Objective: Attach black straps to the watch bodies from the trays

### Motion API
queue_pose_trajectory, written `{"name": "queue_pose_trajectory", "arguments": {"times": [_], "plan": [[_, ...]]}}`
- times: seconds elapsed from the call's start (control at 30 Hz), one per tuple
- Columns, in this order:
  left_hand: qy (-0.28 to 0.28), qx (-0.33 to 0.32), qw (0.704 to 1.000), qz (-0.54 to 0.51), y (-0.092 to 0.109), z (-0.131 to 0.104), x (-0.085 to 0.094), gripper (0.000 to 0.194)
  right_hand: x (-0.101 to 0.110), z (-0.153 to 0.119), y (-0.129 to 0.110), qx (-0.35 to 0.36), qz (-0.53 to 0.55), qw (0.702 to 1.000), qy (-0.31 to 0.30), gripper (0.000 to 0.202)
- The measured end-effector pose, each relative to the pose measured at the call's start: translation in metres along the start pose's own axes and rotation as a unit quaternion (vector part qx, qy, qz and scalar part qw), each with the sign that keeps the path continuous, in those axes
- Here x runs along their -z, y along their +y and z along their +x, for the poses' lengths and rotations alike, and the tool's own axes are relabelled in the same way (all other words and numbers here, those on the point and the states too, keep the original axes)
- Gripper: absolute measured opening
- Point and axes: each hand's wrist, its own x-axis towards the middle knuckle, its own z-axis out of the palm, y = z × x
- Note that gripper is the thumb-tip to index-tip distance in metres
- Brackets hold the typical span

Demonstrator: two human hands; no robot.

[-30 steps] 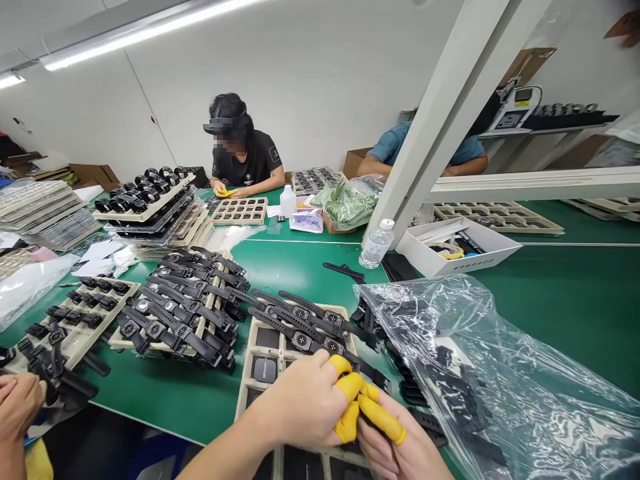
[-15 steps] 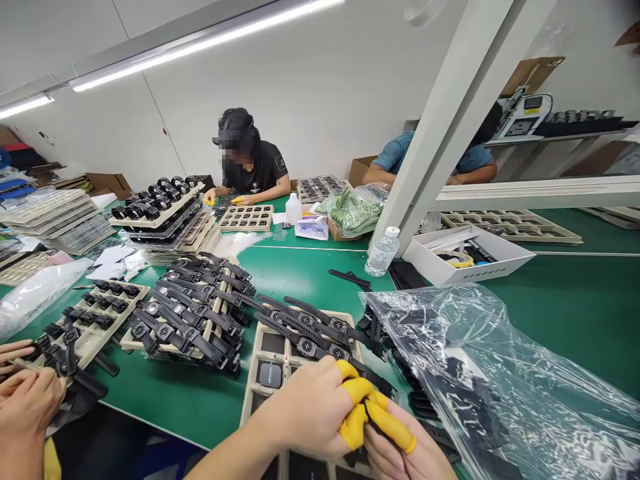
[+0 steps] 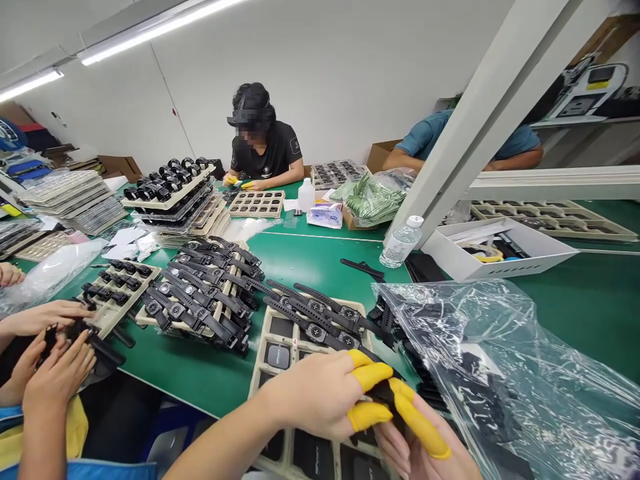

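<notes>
Above the near edge of the worktop (image 3: pixel 300 263), both hands meet over a beige tray (image 3: pixel 256 375). Yellow covers sheathe some fingers of each. The left hand (image 3: pixel 320 395) comes in from the left, its covered fingertips closed on a dark piece (image 3: pixel 384 393); the right hand (image 3: pixel 431 437) has its fingers curled round the same piece from the other side, so it is pinched between the two, with little gap at either hand. Fingers hide most of it, and its exact shape cannot be told.

The tray has square compartments; one toward its left side holds a flat black square (image 3: pixel 279 357) with pale lettering. Watches (image 3: pixel 316 332) with black straps lie across its far part, faces hidden, sensor backs up. Just right of the tray, a clear bag (image 3: pixel 530 340) spreads toward the right, dark straps beneath or within it. Beyond, a loose strap (image 3: pixel 361 268) lies near a clear bottle (image 3: pixel 401 243), and a white box (image 3: pixel 505 267) stands to the bottle's right.

Left of the tray, a watch stack (image 3: pixel 203 293) rests on beige trays. Farther left, a co-worker's hands (image 3: pixel 57 373) handle something black. Across the worktop, a person (image 3: pixel 265 150) in black leans over a filled tray (image 3: pixel 257 215).
</notes>
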Motion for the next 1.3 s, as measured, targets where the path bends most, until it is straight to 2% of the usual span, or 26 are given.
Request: {"name": "queue_pose_trajectory", "arguments": {"times": [0.07, 0.1, 0.2, 0.27, 0.4, 0.47, 0.53, 0.6, 0.7, 0.77, 0.83, 0.9, 0.97, 1.03, 1.1, 1.17, 1.23, 1.3], "plan": [[-0.021, 0.013, 0.999, 0.025, 0.001, -0.004, 0.008, 0.045, 0.004, 0.004, -0.002, 0.079, -0.105, 0.991, 0.018, 0.050], [-0.039, 0.025, 0.998, 0.047, 0.001, -0.008, 0.013, 0.044, 0.007, 0.006, -0.005, 0.113, -0.178, 0.977, 0.010, 0.044], [-0.076, 0.080, 0.989, 0.099, -0.006, -0.022, 0.037, 0.041, 0.015, 0.012, -0.016, 0.174, -0.381, 0.906, -0.058, 0.029], [-0.078, 0.106, 0.985, 0.111, -0.015, -0.034, 0.056, 0.039, 0.018, 0.016, -0.022, 0.208, -0.465, 0.856, -0.092, 0.027], [-0.080, 0.125, 0.972, 0.180, -0.040, -0.051, 0.090, 0.031, 0.009, 0.033, -0.024, 0.319, -0.560, 0.760, -0.081, 0.031], [-0.094, 0.169, 0.959, 0.209, -0.056, -0.054, 0.100, 0.030, -0.002, 0.048, -0.019, 0.359, -0.600, 0.712, -0.055, 0.029], [-0.115, 0.222, 0.947, 0.202, -0.072, -0.055, 0.103, 0.027, -0.015, 0.064, -0.014, 0.367, -0.646, 0.669, -0.027, 0.025], [-0.136, 0.251, 0.941, 0.183, -0.088, -0.055, 0.099, 0.025, -0.028, 0.078, -0.011, 0.336, -0.700, 0.630, -0.021, 0.022], [-0.156, 0.254, 0.937, 0.182, -0.106, -0.055, 0.084, 0.028, -0.042, 0.091, -0.010, 0.271, -0.772, 0.573, -0.038, 0.017], [-0.153, 0.256, 0.935, 0.194, -0.115, -0.055, 0.071, 0.029, -0.046, 0.094, -0.008, 0.256, -0.797, 0.546, -0.037, 0.018], [-0.143, 0.258, 0.933, 0.207, -0.120, -0.056, 0.061, 0.031, -0.044, 0.093, -0.006, 0.268, -0.804, 0.530, -0.025, 0.021], [-0.131, 0.259, 0.932, 0.218, -0.123, -0.058, 0.056, 0.030, -0.033, 0.088, -0.005, 0.298, -0.793, 0.532, -0.011, 0.023], [-0.112, 0.263, 0.930, 0.231, -0.122, -0.062, 0.055, 0.027, -0.012, 0.079, -0.006, 0.334, -0.758, 0.560, 0.012, 0.024], [-0.068, 0.268, 0.931, 0.238, -0.113, -0.064, 0.056, 0.022, 0.018, 0.067, -0.009, 0.346, -0.718, 0.602, 0.051, 0.026], [-0.015, 0.251, 0.946, 0.206, -0.095, -0.062, 0.052, 0.017, 0.055, 0.053, -0.012, 0.315, -0.702, 0.631, 0.097, 0.027], [-0.002, 0.188, 0.975, 0.120, -0.068, -0.054, 0.041, 0.015, 0.091, 0.039, -0.010, 0.259, -0.712, 0.641, 0.121, 0.027], [-0.030, 0.099, 0.992, 0.073, -0.039, -0.041, 0.021, 0.019, 0.119, 0.028, -0.002, 0.214, -0.734, 0.638, 0.094, 0.029], [-0.047, 0.055, 0.993, 0.090, -0.016, -0.025, -0.002, 0.021, 0.137, 0.019, 0.009, 0.185, -0.757, 0.624, 0.048, 0.032]]}}
